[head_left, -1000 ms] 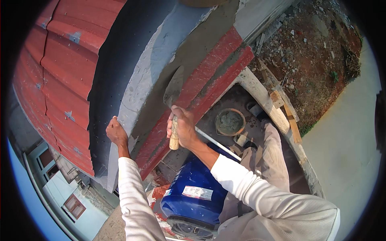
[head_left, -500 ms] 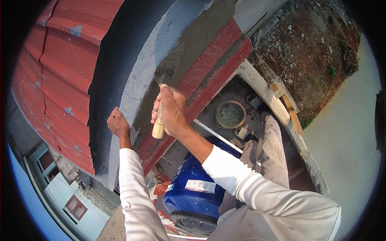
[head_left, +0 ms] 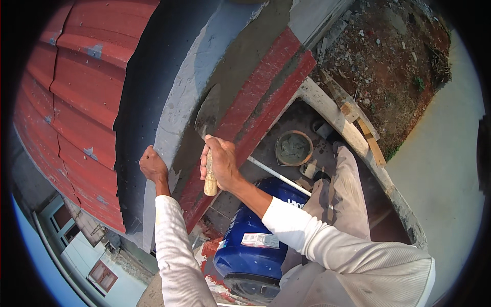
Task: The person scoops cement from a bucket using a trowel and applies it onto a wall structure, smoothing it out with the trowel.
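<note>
The right hand point(head_left: 221, 162) hides the upper part of the wooden trowel handle point(head_left: 210, 187). The left hand point(head_left: 153, 165) curls its fingertips out of sight, so what they touch (if anything) cannot be told. The right sleeve point(head_left: 294, 222) covers part of the blue drum point(head_left: 238, 260); the left sleeve point(head_left: 179, 256) runs off the lower edge. The dark round rim cuts off the red roof point(head_left: 84, 117), and the rubble point(head_left: 365, 56) is too small to identify.

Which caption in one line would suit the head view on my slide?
The right hand holds a trowel at a grey mortar band; the left hand is curled by the pale ledge.
</note>
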The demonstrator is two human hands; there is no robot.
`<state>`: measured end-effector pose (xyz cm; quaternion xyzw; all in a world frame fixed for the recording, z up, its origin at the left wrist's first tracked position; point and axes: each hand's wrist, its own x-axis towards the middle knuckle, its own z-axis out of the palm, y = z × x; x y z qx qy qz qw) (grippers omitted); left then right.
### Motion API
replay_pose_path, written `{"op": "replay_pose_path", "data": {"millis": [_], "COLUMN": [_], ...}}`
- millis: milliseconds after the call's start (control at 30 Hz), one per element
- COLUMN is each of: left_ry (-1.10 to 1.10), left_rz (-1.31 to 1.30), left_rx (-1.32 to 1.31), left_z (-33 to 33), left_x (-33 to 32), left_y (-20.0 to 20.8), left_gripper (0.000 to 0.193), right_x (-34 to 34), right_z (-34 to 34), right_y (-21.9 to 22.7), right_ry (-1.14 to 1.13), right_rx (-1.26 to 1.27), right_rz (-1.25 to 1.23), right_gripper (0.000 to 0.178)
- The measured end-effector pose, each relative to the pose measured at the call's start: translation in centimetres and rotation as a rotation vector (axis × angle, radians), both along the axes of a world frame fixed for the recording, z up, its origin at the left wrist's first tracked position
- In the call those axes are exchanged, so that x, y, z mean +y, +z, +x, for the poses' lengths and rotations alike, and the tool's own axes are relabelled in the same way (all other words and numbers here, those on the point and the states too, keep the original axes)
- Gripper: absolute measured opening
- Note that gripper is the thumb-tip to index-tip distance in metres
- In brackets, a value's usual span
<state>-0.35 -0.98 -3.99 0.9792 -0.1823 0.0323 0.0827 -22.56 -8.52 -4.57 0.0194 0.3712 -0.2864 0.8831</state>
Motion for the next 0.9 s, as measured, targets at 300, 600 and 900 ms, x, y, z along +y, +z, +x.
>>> {"op": "replay_pose_path", "data": {"millis": [300, 600, 900], "left_ry": [-0.049, -0.069, -0.105], "left_rz": [0.064, 0.063, 0.107], "left_rx": [-0.008, -0.032, -0.041], "left_z": [1.1, 2.6, 2.1], "left_x": [-0.1, 1.8, 1.4], "left_y": [-0.9, -0.9, -0.9], "left_gripper": [0.042, 0.041, 0.041], "right_x": [-10.9, -12.7, -9.4], "right_z": [-0.7, -5.2, -3.1], "right_y": [-1.9, -3.5, -5.3], "right_ry": [-0.192, -0.118, 0.028], "right_rx": [0.104, 0.178, 0.147], "right_rz": [-0.277, -0.183, -0.114], "right_gripper": [0.036, 0.033, 0.035]}}
